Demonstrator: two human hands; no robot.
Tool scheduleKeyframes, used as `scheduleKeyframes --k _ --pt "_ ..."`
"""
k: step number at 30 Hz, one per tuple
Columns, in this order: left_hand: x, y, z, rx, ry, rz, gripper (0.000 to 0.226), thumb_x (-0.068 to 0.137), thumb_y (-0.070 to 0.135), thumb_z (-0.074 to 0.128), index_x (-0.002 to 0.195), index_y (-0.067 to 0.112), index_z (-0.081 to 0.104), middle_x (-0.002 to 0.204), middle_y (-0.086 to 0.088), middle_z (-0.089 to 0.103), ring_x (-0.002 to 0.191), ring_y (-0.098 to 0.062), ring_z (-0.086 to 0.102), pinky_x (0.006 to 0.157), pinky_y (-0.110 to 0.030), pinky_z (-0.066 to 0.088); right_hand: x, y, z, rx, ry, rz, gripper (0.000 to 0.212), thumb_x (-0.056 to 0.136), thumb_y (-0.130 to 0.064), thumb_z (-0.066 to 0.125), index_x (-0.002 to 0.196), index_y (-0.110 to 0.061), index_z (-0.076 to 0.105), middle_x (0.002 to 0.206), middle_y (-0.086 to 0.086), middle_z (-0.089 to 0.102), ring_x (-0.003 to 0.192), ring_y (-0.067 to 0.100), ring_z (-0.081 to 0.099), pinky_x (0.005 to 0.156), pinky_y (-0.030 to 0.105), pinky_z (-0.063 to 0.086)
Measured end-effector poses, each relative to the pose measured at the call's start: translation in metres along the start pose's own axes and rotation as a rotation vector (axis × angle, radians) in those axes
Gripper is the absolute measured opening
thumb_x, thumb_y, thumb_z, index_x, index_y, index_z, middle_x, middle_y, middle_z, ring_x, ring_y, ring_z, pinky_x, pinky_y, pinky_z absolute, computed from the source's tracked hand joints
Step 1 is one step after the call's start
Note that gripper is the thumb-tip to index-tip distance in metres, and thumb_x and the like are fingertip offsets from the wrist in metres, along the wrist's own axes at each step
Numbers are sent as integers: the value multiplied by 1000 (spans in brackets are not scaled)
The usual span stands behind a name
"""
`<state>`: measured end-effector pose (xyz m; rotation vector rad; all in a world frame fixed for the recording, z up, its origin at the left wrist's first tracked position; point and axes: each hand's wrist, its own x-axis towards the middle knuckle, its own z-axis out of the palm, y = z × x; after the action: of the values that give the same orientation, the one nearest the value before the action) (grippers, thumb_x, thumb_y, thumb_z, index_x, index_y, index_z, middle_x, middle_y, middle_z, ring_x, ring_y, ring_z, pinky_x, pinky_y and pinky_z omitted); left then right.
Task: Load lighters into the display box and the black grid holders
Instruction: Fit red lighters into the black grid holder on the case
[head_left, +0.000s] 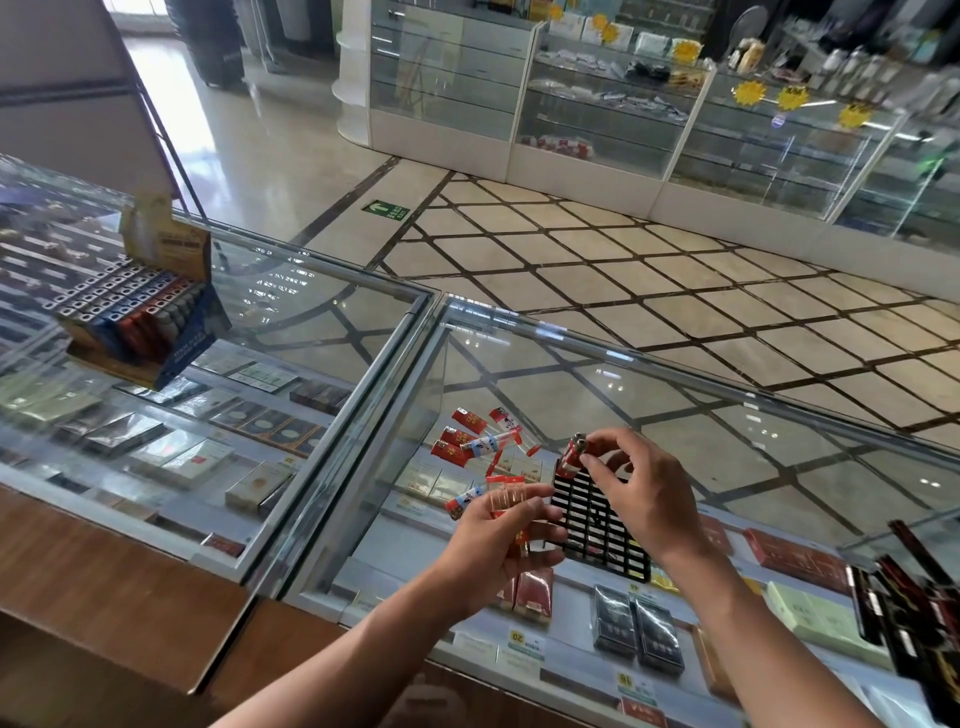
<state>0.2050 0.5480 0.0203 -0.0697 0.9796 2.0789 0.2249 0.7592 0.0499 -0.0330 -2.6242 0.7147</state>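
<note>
The right hand pinches a red lighter in a narrow grip at the far corner of the black grid holder on the glass tabletop. Just beside it, the left hand clasps several red-and-clear lighters.

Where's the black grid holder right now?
Head view, lower centre: the black grid holder lies on the glass counter by the right hand, right of the loose lighters.

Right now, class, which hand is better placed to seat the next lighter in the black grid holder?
Right hand: it pinches a red lighter at the far corner of the black grid holder. The left hand grips a bundle of lighters.
</note>
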Motion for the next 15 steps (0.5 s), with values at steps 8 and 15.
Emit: scheduleKeyframes --k 8,15 --pt "0 0 0 -5 -8 -2 34 96 13 64 128 1 64 106 -19 70 95 -30 71 79 -44 63 -2 0 2 -30 22 13 23 88 -20 77 107 -21 63 96 -13 59 74 -6 58 60 11 48" --pt "0 -1 0 24 -9 3 32 98 12 62 128 1 64 107 -19 70 96 -31 70 82 -45 62 -3 -6 -1 -25 65 -10 16 90 -26 72 103 -20 66 95 -10 58 70 -1 56 57 15 49"
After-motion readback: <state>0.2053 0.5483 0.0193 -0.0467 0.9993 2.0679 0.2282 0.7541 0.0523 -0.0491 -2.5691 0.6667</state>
